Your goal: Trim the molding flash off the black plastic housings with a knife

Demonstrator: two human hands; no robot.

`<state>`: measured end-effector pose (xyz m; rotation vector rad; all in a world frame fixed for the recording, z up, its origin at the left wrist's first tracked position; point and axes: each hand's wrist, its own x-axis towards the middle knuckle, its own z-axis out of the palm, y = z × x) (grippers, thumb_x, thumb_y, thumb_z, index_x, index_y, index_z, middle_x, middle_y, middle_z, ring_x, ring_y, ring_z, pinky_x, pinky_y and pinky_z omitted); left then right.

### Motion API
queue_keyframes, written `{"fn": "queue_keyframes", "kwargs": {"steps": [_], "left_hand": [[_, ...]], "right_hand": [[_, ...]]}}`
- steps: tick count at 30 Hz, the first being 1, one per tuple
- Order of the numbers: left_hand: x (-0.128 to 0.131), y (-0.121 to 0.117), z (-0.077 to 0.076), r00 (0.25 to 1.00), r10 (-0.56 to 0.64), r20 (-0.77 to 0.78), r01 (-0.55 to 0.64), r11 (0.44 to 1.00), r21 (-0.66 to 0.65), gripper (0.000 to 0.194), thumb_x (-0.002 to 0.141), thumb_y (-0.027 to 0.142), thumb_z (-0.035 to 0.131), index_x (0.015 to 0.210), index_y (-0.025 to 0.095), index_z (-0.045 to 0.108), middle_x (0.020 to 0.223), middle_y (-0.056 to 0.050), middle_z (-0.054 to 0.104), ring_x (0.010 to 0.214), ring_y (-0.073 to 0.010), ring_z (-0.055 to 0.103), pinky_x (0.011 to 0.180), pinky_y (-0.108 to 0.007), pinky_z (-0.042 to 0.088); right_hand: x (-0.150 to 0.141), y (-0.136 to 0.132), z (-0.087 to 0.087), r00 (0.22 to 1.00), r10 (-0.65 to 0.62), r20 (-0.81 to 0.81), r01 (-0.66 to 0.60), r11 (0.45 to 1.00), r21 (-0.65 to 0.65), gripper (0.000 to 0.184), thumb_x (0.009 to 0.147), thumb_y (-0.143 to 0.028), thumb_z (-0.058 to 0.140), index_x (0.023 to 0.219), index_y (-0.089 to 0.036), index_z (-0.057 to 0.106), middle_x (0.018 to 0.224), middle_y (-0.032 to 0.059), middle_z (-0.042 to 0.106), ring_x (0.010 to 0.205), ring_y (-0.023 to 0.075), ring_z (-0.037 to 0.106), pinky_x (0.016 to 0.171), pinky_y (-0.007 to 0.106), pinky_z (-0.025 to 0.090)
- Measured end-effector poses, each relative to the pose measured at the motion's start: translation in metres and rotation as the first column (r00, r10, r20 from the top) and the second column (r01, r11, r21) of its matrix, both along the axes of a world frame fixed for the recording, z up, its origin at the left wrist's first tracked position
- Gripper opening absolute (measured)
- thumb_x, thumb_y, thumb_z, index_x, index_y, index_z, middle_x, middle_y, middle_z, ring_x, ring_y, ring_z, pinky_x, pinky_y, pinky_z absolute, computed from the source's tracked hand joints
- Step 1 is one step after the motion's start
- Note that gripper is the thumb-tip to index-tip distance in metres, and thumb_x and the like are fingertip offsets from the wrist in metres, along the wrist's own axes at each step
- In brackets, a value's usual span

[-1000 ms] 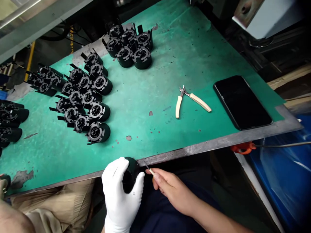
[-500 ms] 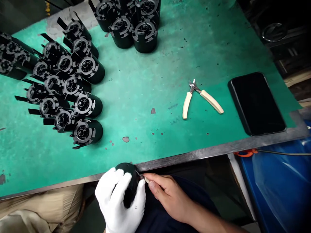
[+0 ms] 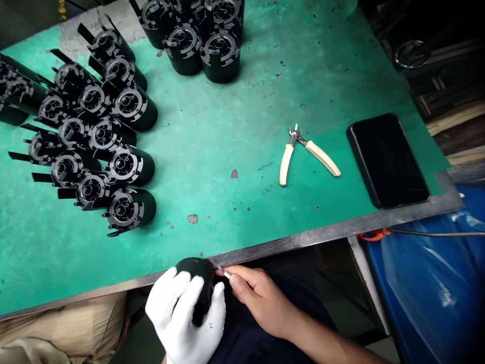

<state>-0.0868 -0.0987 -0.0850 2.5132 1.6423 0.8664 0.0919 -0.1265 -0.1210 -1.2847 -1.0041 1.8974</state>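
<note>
My left hand [image 3: 185, 313], in a white glove, is wrapped round a black plastic cylindrical housing [image 3: 195, 265] at the table's front edge. Its smooth rounded side faces up, and the glove covers much of it. Bare, my right hand [image 3: 261, 298] pinches a small knife [image 3: 226, 273] by its pale handle. The thin blade points up and left, close beside the housing's right side; whether it touches cannot be made out. Similar black housings [image 3: 132, 164] stand in a group at the left of the green table, with slotted ring-shaped ends facing up.
More housings [image 3: 221, 60] stand at the back. White-handled nippers [image 3: 309, 151] lie spread on the green table [image 3: 212, 151], left of a black phone [image 3: 388, 159]. Below the right edge are orange scissor-like handles [image 3: 374, 235] and blue plastic [image 3: 428, 273]. Another person's leg [image 3: 76, 323] shows lower left.
The knife and my right hand have shifted slightly up and left along the housing, with the blade now a little higher. The whole view has drifted a little; both grips stay the same.
</note>
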Motion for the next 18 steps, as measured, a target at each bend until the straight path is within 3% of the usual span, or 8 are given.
{"fn": "queue_keyframes", "kwargs": {"steps": [6, 10, 15, 18], "left_hand": [[-0.0010, -0.0020, -0.0011, 1.000, 0.006, -0.003, -0.006, 1.000, -0.010, 0.043, 0.062, 0.014, 0.092, 0.097, 0.011, 0.066, 0.095, -0.016, 0.065, 0.099, -0.0362, 0.064, 0.088, -0.055, 0.054], [-0.0019, -0.0019, -0.0020, 1.000, 0.002, 0.001, -0.002, 1.000, 0.002, 0.043, 0.062, 0.014, 0.093, 0.095, 0.010, 0.067, 0.096, -0.015, 0.064, 0.102, -0.0350, 0.063, 0.090, -0.053, 0.054], [-0.0001, 0.0024, -0.0006, 0.996, -0.085, 0.041, 0.083, 0.995, 0.050, 0.039, 0.060, 0.007, 0.091, 0.088, 0.012, 0.065, 0.087, -0.005, 0.062, 0.085, -0.0200, 0.063, 0.094, -0.044, 0.054], [0.0003, 0.0040, -0.0002, 0.993, -0.110, 0.044, 0.107, 0.992, 0.061, 0.038, 0.060, 0.005, 0.091, 0.086, 0.012, 0.064, 0.086, -0.003, 0.061, 0.081, -0.0176, 0.062, 0.094, -0.043, 0.055]], "right_hand": [[0.0041, -0.0010, -0.0052, 0.998, 0.061, 0.013, -0.061, 0.997, 0.039, 0.042, 0.106, -0.047, 0.041, 0.106, -0.020, 0.072, 0.073, -0.0021, 0.055, 0.068, 0.0137, 0.047, 0.064, 0.027, 0.038], [0.0042, 0.0017, -0.0025, 0.997, 0.067, 0.042, -0.068, 0.997, 0.041, 0.040, 0.106, -0.045, 0.041, 0.111, -0.021, 0.073, 0.079, 0.0001, 0.065, 0.073, 0.0167, 0.058, 0.071, 0.028, 0.044], [0.0014, 0.0014, 0.0036, 0.998, 0.033, 0.062, -0.034, 0.999, 0.011, 0.034, 0.107, -0.038, 0.043, 0.124, -0.028, 0.071, 0.106, 0.0017, 0.075, 0.096, 0.0193, 0.067, 0.087, 0.030, 0.048], [0.0016, 0.0009, 0.0043, 0.999, 0.019, 0.048, -0.020, 0.999, 0.032, 0.035, 0.107, -0.039, 0.043, 0.124, -0.026, 0.070, 0.110, 0.0026, 0.075, 0.097, 0.0191, 0.068, 0.087, 0.029, 0.048]]}}
